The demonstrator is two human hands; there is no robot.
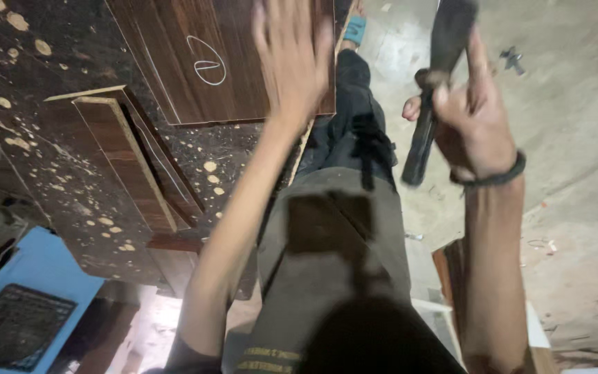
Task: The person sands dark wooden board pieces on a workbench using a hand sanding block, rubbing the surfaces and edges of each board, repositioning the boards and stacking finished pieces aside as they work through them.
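Observation:
My left hand [292, 55] lies flat, fingers spread, on the near edge of a dark wood-grain panel [174, 62] that bears a white chalk loop [206, 62]. My right hand [475, 121], with a dark band on its wrist, is raised over the floor to the right. It grips a long dark tool [441, 62], blurred, whose thick end points away from me and whose thin end hangs below the fist. My grey trousers and dark lap fill the middle of the view.
The panel rests on a dark worktop [57, 173] speckled with pale spots. Narrow wood-grain strips [129, 163] lie on it to the left. A blue box with a black grid [29, 305] sits at the lower left. Grey concrete floor [576, 138] spreads to the right.

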